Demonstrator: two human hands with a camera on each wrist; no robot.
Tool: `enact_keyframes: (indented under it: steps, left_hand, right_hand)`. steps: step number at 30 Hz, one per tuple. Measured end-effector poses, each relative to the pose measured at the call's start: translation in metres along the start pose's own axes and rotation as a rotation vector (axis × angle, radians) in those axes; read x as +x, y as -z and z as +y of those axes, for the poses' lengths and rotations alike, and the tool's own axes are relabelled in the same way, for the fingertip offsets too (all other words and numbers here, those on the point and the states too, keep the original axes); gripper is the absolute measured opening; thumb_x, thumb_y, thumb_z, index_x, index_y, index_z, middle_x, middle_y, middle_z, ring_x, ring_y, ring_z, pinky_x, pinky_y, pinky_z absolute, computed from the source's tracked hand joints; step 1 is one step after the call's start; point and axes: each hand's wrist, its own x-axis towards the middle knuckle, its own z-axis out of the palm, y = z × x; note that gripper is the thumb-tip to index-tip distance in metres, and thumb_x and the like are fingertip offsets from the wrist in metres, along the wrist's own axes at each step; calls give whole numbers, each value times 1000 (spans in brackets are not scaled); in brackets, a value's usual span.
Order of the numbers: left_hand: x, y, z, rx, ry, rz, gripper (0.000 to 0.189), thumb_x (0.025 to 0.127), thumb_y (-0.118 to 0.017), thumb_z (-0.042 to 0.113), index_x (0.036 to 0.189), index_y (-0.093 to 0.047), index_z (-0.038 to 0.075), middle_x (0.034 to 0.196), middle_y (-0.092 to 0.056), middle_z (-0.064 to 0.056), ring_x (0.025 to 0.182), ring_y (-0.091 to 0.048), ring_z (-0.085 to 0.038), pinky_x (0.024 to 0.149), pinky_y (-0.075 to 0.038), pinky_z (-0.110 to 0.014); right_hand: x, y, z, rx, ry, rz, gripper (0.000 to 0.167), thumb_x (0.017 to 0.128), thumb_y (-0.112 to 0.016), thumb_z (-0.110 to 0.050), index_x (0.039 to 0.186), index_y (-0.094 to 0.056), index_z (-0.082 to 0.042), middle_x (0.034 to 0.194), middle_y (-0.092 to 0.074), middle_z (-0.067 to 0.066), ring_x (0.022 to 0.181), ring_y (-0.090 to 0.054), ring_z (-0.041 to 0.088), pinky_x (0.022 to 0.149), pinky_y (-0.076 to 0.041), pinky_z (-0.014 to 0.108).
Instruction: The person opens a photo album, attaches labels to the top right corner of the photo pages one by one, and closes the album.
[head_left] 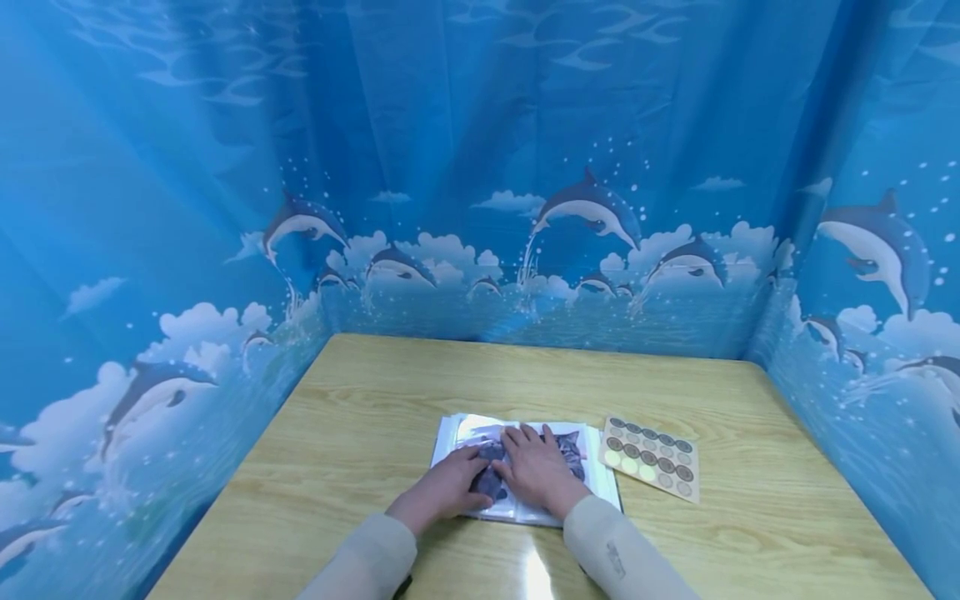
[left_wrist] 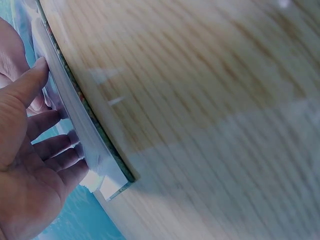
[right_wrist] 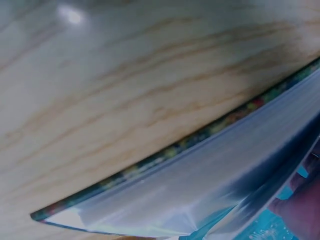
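An album with clear-sleeved pages lies spread on the table, a tabby cat picture on its right side. My left hand rests on the left page near a dark grey picture, fingers spread. Close beside it, my right hand lies with extended fingers over the middle and right page, covering part of the cat picture. The left wrist view shows the left fingertips touching the page surface above the thick page stack. Only a blurred bit of the right hand shows in its wrist view.
A beige card with rows of round dark and pale stickers lies right of the album, by its edge. The wood-grain table is bordered by blue dolphin-print curtains at the back and both sides.
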Motion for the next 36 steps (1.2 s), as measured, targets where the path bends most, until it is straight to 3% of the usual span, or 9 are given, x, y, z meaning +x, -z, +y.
enact_keyframes:
  steps: [14, 28, 36]
  left_hand:
    - [2, -1, 0, -6, 27, -13, 63, 87, -76, 38, 134, -58, 0, 144, -48, -23, 132, -46, -36, 111, -39, -46]
    - [0, 1, 1, -5, 46, -25, 64, 87, -76, 38, 135, -58, 0, 145, -47, -23, 133, -46, -37, 111, -38, -46]
    - [0, -1, 0, -10, 46, -22, 65, 87, -76, 39, 135, -57, 0, 145, -47, -23, 133, -46, -37, 110, -39, -46]
  right_hand:
    - [2, 1, 0, -2, -7, -25, 64, 104, -34, -54, 151, -41, -12, 156, -37, 7, 145, -29, 33, 117, -16, 61]
    - [1, 1, 0, 31, 21, 22, 67, 103, -34, -56, 150, -42, -8, 154, -39, 11, 145, -28, 35, 117, -17, 61]
    - [1, 3, -2, 45, 14, -15, 69, 104, -29, -57, 152, -38, -9, 159, -32, 10, 147, -24, 33, 118, -15, 58]
